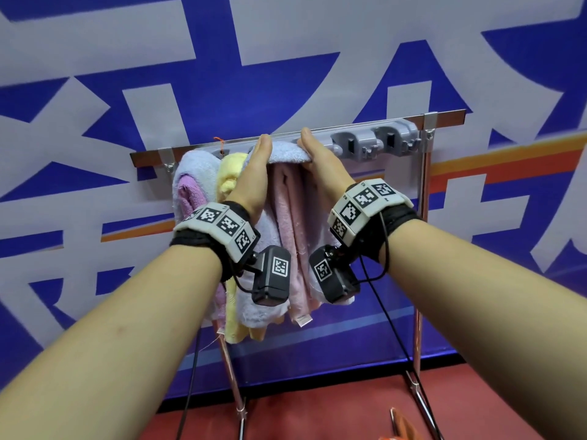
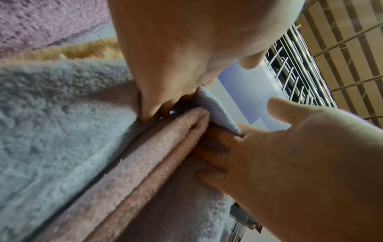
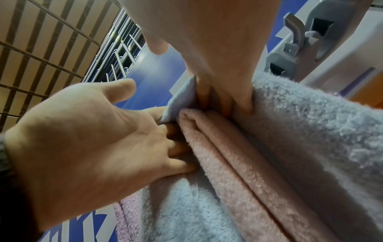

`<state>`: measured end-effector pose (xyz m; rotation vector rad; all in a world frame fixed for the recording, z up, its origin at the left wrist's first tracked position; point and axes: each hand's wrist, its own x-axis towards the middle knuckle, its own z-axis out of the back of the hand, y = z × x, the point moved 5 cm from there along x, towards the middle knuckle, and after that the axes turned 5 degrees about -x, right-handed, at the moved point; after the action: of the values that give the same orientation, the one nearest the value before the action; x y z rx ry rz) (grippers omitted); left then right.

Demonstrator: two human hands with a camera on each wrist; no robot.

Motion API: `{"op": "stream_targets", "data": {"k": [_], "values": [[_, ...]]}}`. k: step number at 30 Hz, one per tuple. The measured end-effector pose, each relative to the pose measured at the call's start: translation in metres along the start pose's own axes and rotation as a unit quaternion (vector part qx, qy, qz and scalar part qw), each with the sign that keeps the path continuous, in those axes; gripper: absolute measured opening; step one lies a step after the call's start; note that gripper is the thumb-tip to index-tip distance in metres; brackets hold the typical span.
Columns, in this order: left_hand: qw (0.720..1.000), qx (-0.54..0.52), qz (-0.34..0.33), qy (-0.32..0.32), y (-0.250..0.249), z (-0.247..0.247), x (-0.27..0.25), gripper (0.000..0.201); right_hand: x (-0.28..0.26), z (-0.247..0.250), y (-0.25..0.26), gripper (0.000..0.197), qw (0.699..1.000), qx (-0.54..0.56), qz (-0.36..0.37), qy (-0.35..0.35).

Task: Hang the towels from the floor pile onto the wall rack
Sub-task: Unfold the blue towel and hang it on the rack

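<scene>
A light blue towel [image 1: 287, 153] hangs over the grey hook rail [image 1: 374, 144] of the rack, with a folded pink towel [image 1: 289, 230] inside it. My left hand [image 1: 254, 176] and right hand [image 1: 320, 166] flank its top flap, palms facing each other. In the left wrist view the left hand [image 2: 176, 49] pushes straight fingers into the fold of the light blue towel [image 2: 51, 122] beside the pink towel [image 2: 145, 163]. The right hand [image 3: 217, 49] does the same in the right wrist view. Both thumbs stand free. The fingertips are buried in cloth.
A pale lavender towel [image 1: 190, 185] and a yellow towel [image 1: 228, 176] hang at the rail's left end. Two grey hooks [image 1: 397, 138] to the right are bare. The rack's metal legs [image 1: 417, 281] stand on a red floor, where something orange [image 1: 400, 430] lies.
</scene>
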<state>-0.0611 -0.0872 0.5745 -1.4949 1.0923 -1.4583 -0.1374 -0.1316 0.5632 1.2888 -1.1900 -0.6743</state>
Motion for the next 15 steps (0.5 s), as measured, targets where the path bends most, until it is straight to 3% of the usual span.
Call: {"op": "stream_targets", "data": {"k": [4,7,11,15], "values": [[1.000,-0.010,0.018,-0.012,0.011,0.021,0.018,0.040,-0.001,0.004,0.005,0.034,1.000,-0.015,0.023,-0.003],[0.999,0.006,0.035,-0.034,0.020,0.032,0.027,0.051,0.000,0.005,0.003,0.036,1.000,-0.016,0.017,-0.004],[0.998,0.024,0.049,-0.009,0.025,0.028,0.029,0.069,0.001,0.007,0.000,0.043,1.000,-0.004,0.001,0.011],[0.999,-0.019,0.044,-0.001,0.024,0.022,0.027,0.059,-0.001,0.004,0.000,0.047,1.000,-0.015,-0.005,-0.001]]}}
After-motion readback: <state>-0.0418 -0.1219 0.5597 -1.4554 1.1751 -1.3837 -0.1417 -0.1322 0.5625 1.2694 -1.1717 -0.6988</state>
